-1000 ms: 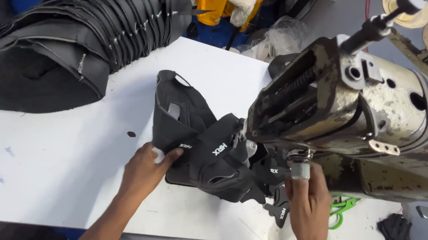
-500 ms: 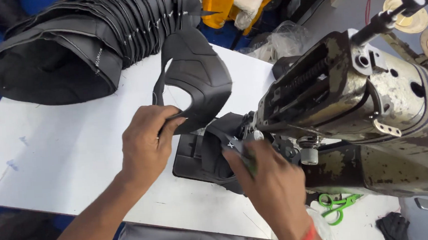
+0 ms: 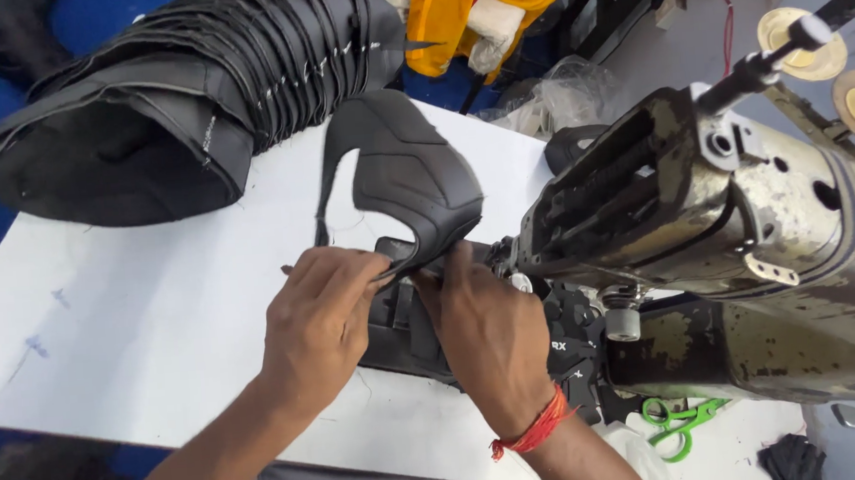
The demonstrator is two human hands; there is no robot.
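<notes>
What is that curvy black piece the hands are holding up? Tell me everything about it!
The curvy black piece looks like a cut panel of matte, leathery material with raised moulded lines. It has a broad rounded body and a thin strap-like arm curving down its left side. It stands tilted up over the white table, just left of the sewing machine. The left hand and right hand pinch its lower edge, above more black pieces.
</notes>
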